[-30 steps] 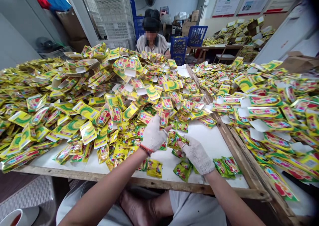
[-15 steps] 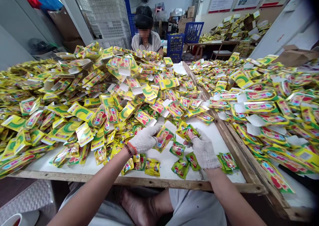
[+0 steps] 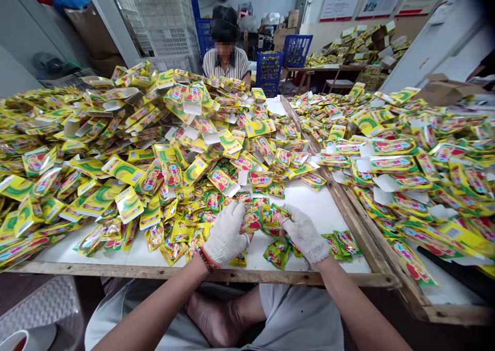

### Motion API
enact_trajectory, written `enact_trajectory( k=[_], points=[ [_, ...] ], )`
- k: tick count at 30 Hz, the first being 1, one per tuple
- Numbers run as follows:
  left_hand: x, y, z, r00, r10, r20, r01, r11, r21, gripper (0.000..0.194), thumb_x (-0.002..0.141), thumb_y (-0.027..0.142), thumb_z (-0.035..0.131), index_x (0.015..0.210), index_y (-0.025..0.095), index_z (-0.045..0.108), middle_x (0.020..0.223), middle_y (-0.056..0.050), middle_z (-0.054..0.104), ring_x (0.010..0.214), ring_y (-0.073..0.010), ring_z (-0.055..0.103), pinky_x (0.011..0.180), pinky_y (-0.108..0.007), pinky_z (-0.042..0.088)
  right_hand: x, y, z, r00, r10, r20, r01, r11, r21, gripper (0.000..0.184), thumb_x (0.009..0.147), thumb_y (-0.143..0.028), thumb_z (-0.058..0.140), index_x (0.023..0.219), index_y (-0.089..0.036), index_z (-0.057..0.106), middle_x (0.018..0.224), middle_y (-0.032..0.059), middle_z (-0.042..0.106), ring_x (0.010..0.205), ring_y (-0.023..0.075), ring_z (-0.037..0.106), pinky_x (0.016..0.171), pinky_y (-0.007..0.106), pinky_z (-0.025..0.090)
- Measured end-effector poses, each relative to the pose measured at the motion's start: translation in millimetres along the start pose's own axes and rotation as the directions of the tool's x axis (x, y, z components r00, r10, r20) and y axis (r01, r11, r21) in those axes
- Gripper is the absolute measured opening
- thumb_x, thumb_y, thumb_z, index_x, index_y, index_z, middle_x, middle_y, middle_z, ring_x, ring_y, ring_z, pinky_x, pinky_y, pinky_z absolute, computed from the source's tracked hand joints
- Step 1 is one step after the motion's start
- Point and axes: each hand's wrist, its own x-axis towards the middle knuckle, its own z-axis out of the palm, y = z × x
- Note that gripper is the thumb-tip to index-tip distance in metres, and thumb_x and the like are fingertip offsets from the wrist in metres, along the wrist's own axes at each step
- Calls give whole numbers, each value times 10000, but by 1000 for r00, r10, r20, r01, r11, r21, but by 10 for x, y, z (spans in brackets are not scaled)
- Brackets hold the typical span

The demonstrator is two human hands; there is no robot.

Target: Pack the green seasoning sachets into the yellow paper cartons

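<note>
My left hand (image 3: 226,233), in a white knitted glove, is closed around a small yellow-and-red printed carton (image 3: 252,220) just above the table. Opposite it, my gloved right hand (image 3: 306,235) pinches shiny green candy packets (image 3: 272,218) against the carton's right end. Whether any packet is inside the carton cannot be made out. Below the hands, loose green packets (image 3: 277,254) lie on the white tabletop (image 3: 332,201). More packets (image 3: 342,244) rest to the right of my right wrist. A heap of yellow packets (image 3: 181,232) spreads left of my left hand.
A tall pile of flat cartons (image 3: 127,170) covers the table's left and far side. Beyond a wooden divider (image 3: 344,201), cartons with raised white flaps (image 3: 390,163) fill the right section. Another person (image 3: 226,60) sits across the table. A cup (image 3: 33,338) stands at lower left.
My hands have come together, bringing the packets to the carton. The left hand has turned over the carton's near side. The view has shifted slightly.
</note>
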Motion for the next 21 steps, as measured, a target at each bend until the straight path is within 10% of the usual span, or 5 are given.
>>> enact_trajectory(
  k=[4, 8, 12, 21],
  points=[
    [-68, -43, -12, 989, 143, 29, -139, 984, -111, 460, 708, 282, 623, 1132, 207, 460, 1129, -90, 520, 1063, -271, 514, 890, -390, 452, -57, -12, -89, 985, -66, 158, 98, 974, -205, 194, 828, -354, 496, 720, -209, 566, 580, -21, 589, 485, 122, 510, 483, 230, 373],
    [-70, 8, 8, 981, 180, 69, -173, 980, -97, 524, 678, 230, 634, 1175, 197, 473, 1140, -98, 522, 1075, -279, 503, 901, -399, 450, -92, -47, -108, 976, -207, 72, 218, 885, -412, 117, 794, -297, 543, 818, -210, 617, 757, 26, 658, 657, 153, 559, 615, 248, 398],
    [-44, 63, 0, 985, 160, 65, -151, 981, -124, 555, 685, 255, 641, 1211, 227, 466, 1128, -88, 525, 1040, -267, 520, 874, -398, 459, -122, -85, -96, 990, -123, -65, 89, 918, -387, 162, 792, -358, 575, 879, -224, 604, 690, 0, 637, 576, 147, 532, 553, 246, 383],
    [-71, 53, 88, 973, 224, 62, -219, 973, -70, 633, 680, 274, 637, 1277, 194, 443, 1182, -121, 523, 1093, -302, 504, 901, -445, 440, -83, -97, -99, 968, -210, 137, 246, 902, -354, 171, 787, -287, 591, 895, -226, 709, 886, 52, 716, 785, 199, 602, 742, 290, 446]
  ],
)
